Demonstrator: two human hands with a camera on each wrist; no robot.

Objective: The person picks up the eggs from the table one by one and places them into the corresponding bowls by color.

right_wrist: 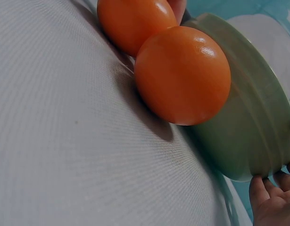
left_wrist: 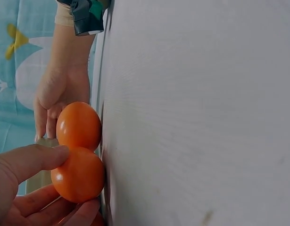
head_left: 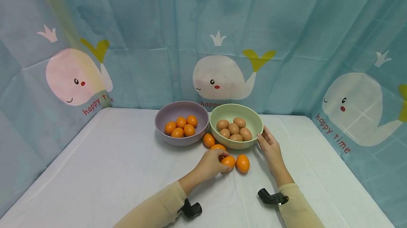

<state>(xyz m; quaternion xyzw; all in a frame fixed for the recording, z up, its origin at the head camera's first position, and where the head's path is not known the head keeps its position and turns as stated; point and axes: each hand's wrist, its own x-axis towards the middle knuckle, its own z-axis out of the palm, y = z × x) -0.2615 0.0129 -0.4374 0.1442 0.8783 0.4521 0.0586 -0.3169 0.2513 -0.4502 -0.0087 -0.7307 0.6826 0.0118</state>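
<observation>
My left hand pinches an orange egg on the table, its thumb on the near side, as the left wrist view shows up close. Right beside that egg stands another orange egg. Two more lie behind: one orange egg partly covered by the left hand, and one orange egg at the foot of the bowls. With fingers fairly straight, my right hand rests its fingertips against the right side of the light green bowl, which holds several brown eggs.
Left of the green bowl, and close against it, stands a purple bowl with several orange eggs inside. A white cloth covers the table. Behind it hangs a blue curtain printed with whales.
</observation>
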